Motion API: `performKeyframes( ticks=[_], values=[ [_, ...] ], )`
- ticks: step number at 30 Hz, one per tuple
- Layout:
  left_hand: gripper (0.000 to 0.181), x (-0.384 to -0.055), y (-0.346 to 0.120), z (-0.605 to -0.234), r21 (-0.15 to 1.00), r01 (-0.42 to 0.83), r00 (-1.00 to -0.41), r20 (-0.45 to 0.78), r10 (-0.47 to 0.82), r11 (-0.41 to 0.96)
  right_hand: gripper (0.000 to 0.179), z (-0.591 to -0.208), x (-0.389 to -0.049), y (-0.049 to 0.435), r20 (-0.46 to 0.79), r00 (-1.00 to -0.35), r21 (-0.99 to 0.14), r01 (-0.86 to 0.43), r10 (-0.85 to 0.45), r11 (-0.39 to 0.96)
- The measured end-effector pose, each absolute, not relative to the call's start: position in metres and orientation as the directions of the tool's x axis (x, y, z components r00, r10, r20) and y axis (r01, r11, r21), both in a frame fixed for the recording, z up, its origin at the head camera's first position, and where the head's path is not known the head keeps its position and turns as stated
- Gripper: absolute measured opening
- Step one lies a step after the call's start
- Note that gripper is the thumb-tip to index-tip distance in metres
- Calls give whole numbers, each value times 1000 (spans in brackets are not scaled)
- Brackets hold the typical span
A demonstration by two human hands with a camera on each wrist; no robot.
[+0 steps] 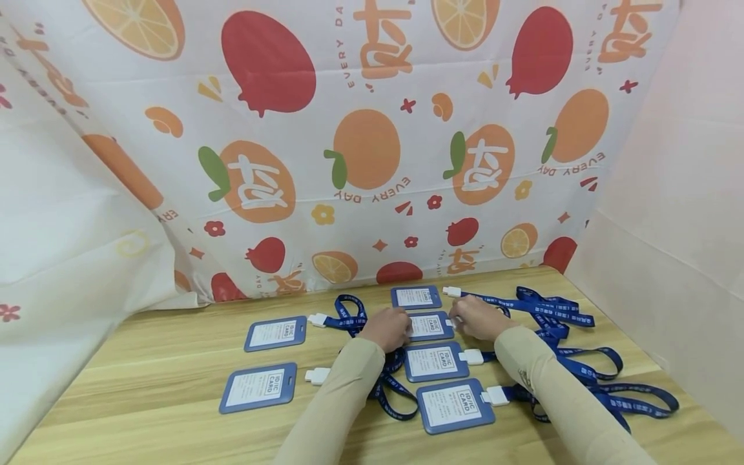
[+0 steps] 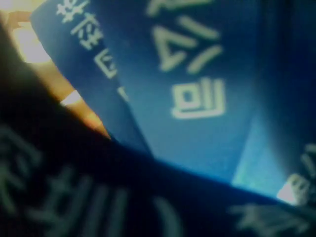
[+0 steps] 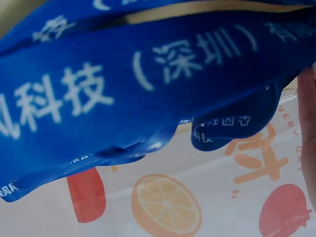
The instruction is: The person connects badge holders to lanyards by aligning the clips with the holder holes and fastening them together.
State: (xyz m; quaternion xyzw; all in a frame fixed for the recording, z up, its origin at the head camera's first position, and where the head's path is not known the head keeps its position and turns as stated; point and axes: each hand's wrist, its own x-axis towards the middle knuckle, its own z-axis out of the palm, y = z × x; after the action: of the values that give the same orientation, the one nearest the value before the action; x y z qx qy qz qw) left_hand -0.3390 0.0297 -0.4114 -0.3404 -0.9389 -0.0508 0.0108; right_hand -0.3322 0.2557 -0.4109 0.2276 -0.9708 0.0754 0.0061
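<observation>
Between my two hands a blue ID card holder [image 1: 431, 326] lies on the wooden table in the head view. My left hand [image 1: 386, 329] grips its left edge, fingers curled down. At its right end my right hand [image 1: 478, 316] pinches the white clip [image 1: 451, 323] of a lanyard. Blue lanyard straps with white lettering fill most of the left wrist view, where a strap [image 2: 192, 98] hangs close to the camera, blurred. Another strap [image 3: 98, 89] crosses the right wrist view, and a finger [image 3: 307, 118] shows at that view's right edge.
Behind the held one lies a card holder [image 1: 416, 297] with a loose white clip [image 1: 452, 292] beside it. Two clipped holders [image 1: 437, 361] [image 1: 456, 405] lie nearer. Two more holders [image 1: 276, 333] [image 1: 258, 387] are at left. Lanyards [image 1: 633, 403] spread rightward. A fruit-print cloth [image 1: 372, 213] hangs behind.
</observation>
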Motion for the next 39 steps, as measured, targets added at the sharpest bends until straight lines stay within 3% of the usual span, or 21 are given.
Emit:
performKeyframes(
  ticks=[13,22,31,39],
  values=[
    [22,-336,31,-409,110,636,-771,47,635,764,26,-411,-329,256,43,-907,-137,-421,-419,897],
    [27,-349,30,-395,228,579,-794,-65,605,783,30,-410,-333,256,29,-908,-159,-417,-418,895],
    [32,-376,19,-386,278,499,-852,-14,523,821,28,-405,-343,261,137,-910,-122,-408,-392,905],
    [25,-390,9,-393,252,497,-862,31,506,831,24,-396,-362,269,158,-949,-197,-300,-271,934]
  ],
)
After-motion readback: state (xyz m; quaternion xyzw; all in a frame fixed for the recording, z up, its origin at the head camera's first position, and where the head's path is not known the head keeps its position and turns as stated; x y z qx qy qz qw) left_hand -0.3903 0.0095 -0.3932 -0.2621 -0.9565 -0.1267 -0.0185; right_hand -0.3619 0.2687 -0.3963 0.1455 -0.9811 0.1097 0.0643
